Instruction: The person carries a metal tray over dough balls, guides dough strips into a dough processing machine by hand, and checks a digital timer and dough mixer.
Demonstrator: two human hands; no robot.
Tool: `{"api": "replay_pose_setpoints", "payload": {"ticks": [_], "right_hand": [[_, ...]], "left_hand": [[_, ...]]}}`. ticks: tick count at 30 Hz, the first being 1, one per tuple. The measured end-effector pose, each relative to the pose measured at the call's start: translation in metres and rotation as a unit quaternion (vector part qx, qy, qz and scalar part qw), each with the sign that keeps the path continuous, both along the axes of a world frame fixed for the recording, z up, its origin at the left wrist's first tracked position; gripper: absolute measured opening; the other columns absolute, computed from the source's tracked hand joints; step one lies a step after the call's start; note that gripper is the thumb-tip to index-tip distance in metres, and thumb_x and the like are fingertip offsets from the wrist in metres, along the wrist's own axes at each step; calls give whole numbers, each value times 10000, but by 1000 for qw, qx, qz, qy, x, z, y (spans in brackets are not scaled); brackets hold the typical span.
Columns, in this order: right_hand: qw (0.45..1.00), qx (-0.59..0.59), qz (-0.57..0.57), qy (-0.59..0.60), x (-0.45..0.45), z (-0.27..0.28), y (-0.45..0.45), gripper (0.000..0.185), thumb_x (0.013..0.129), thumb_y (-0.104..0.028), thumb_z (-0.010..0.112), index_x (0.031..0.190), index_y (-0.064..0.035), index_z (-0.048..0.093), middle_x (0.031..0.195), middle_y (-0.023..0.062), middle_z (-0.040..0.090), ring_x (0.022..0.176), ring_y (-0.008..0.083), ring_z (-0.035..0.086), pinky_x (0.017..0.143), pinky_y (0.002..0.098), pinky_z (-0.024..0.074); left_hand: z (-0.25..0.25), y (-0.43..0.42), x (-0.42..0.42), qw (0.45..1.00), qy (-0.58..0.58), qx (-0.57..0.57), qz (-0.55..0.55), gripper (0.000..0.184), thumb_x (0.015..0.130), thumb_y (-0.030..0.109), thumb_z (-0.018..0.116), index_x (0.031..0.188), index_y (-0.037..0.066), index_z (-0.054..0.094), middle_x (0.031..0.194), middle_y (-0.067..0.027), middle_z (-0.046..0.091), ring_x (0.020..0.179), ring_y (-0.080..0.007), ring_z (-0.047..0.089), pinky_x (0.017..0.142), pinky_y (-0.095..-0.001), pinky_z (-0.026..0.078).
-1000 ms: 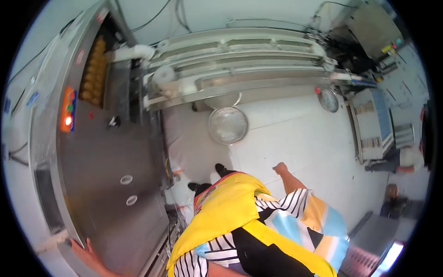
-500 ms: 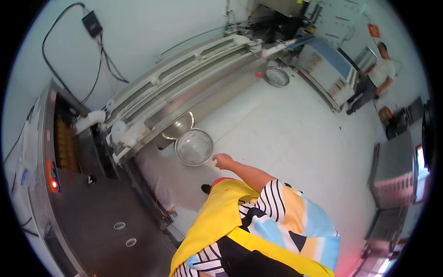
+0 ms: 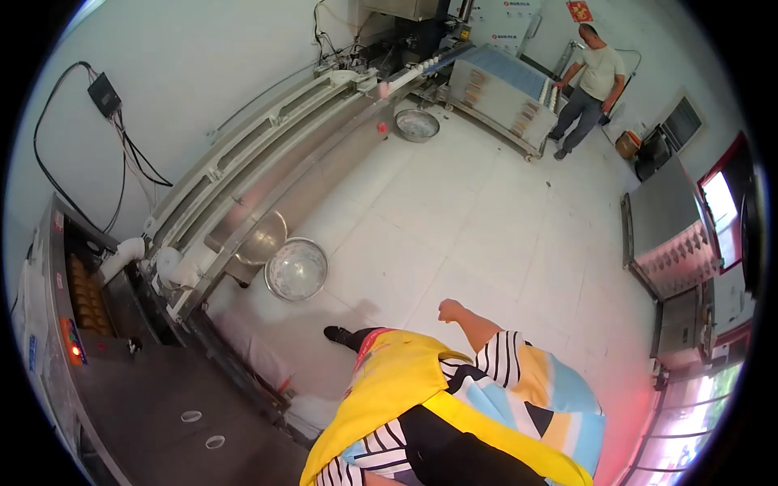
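Observation:
My right hand [image 3: 456, 310] hangs over the pale tiled floor, out in front of my striped, coloured sleeve. Its fingers look curled in, and I see nothing in them. The nearest vessel is a round metal bowl [image 3: 296, 269], well to the left of the hand and apart from it, with whitish residue inside. Just behind that bowl, a second shiny metal bowl [image 3: 263, 237] sits partly under the conveyor. My left hand is out of the picture; only a striped sleeve shows at the bottom, beside my yellow apron [image 3: 389, 373].
A long conveyor [image 3: 275, 138] runs along the wall from a dark metal machine [image 3: 162, 405] with golden-brown pieces inside. Another bowl [image 3: 416, 125] lies farther off. A person [image 3: 596, 81] stands by a wheeled rack [image 3: 502, 89]. Metal cabinets [image 3: 664, 211] line the right.
My right hand has moved right, away from the metal bowl. My view has turned, so the machine and bowls sit farther left. The far person now has a hand at the wheeled rack.

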State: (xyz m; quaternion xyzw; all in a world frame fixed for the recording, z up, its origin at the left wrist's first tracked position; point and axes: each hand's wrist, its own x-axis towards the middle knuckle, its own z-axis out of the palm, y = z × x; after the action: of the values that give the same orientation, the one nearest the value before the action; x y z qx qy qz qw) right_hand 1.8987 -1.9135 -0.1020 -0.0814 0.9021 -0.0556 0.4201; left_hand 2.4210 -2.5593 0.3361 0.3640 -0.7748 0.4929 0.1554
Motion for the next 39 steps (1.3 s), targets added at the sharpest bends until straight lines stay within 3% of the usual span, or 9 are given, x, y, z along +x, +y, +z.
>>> {"api": "replay_pose_setpoints", "payload": {"ticks": [4, 10, 11, 16, 22, 23, 26, 33, 39], "right_hand": [[994, -48, 93, 35, 7, 1, -19, 375, 704, -223, 643, 1014, -12, 636, 791, 129, 680, 706, 204, 679, 704, 351, 526], [978, -194, 54, 61, 12, 14, -101, 291, 684, -224, 664, 913, -45, 673, 885, 151, 669, 778, 279, 655, 730, 391, 515], [975, -216, 16, 39, 12, 22, -114, 304, 690, -212, 667, 944, -45, 664, 877, 152, 670, 768, 270, 660, 723, 382, 518], [957, -287, -22, 39, 12, -13, -116, 329, 737, -156, 687, 1034, -26, 631, 743, 132, 665, 637, 210, 645, 607, 357, 516], [951, -123, 283, 16, -21, -58, -99, 182, 790, -251, 562, 740, -116, 674, 784, 37, 646, 728, 227, 619, 613, 378, 502], [775, -76, 611, 143, -34, -69, -110, 168, 778, -197, 569, 795, -56, 658, 724, 92, 636, 633, 247, 609, 562, 375, 499], [953, -281, -43, -110, -5, -7, -190, 169, 757, -33, 574, 912, 27, 605, 717, 109, 628, 596, 175, 607, 501, 305, 463], [805, -491, 199, -268, 20, 87, -548, 302, 837, -111, 593, 1109, 17, 561, 890, 60, 620, 772, 135, 578, 647, 254, 442], [576, -597, 460, -316, 135, 317, -793, 328, 918, -185, 530, 1174, 21, 545, 1143, 118, 563, 1028, 197, 551, 894, 314, 456]], "left_hand": [[10, 6, -7, 961, 6, 155, 229, 709, 806, 658, 479, 932, -27, 610, 804, -186, 641, 687, -325, 614, 608, -423, 489], [21, 28, -11, 985, -36, 53, 163, 674, 794, 650, 515, 955, 5, 623, 762, -128, 638, 618, -285, 591, 567, -369, 493], [13, 10, -3, 911, 111, 256, 303, 573, 833, 329, 641, 1258, 0, 443, 1067, -231, 569, 999, -402, 540, 827, -435, 457], [-4, -11, 28, 948, 162, 208, 176, 515, 774, 383, 680, 1061, -20, 538, 937, -227, 603, 897, -404, 563, 789, -458, 450], [1, 34, 3, 934, 248, 176, 187, 487, 694, 401, 747, 888, -22, 601, 926, -219, 605, 915, -374, 564, 792, -458, 437], [14, 41, -7, 923, 249, 209, 208, 465, 682, 369, 765, 875, -19, 598, 904, -208, 608, 913, -355, 572, 774, -450, 445], [15, 44, -15, 929, 252, 181, 202, 556, 681, 393, 758, 978, -29, 551, 897, -185, 585, 868, -334, 562, 756, -427, 457], [0, 47, -5, 904, 340, 148, 210, 564, 601, 439, 775, 893, -13, 604, 918, -175, 603, 920, -332, 563, 817, -429, 439], [8, 41, -12, 906, 312, 158, 240, 627, 572, 489, 763, 924, 2, 586, 919, -123, 579, 973, -280, 524, 851, -387, 414]]}}
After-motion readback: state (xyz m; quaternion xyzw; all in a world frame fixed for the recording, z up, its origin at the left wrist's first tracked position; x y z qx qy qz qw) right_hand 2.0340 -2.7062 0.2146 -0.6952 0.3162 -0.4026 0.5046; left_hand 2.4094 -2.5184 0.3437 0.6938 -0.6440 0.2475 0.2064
